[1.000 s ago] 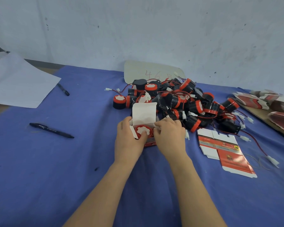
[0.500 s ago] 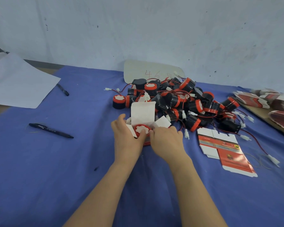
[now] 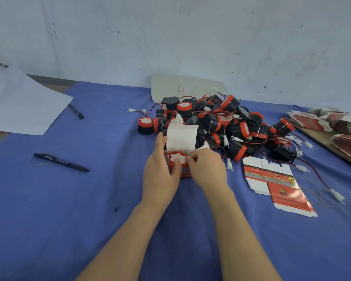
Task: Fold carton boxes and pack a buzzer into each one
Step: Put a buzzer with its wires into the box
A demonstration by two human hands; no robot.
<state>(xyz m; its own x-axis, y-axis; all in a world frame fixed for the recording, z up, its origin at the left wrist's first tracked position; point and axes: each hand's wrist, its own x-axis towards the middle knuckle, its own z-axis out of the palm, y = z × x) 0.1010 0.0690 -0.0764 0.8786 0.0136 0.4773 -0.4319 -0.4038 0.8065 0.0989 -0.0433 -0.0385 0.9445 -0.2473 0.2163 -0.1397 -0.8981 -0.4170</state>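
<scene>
Two-handed packing step, mid-tabletop: holds carton box (image 3: 181,136) in left hand (image 3: 160,176), thumb pressing seated buzzer (image 3: 176,156); pinches box edge with right hand (image 3: 208,169) fingers. Next, likely: tucking side flaps, then closing upright lid.

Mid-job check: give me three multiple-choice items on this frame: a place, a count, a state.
1. The flat carton lies: A. on the blue cloth, right of the right hand; B. on the white paper; C. atop the buzzer pile.
2. Pens on the cloth: A. one; B. two; C. four.
3. The top flap of the box that the left hand and right hand hold is: A. tucked shut; B. standing open; C. torn off.
Key: 1 A, it lies flat beside the right hand; 2 B, a near pen and a far pen; 3 B, the flap stands upright above the buzzer inside.
</scene>
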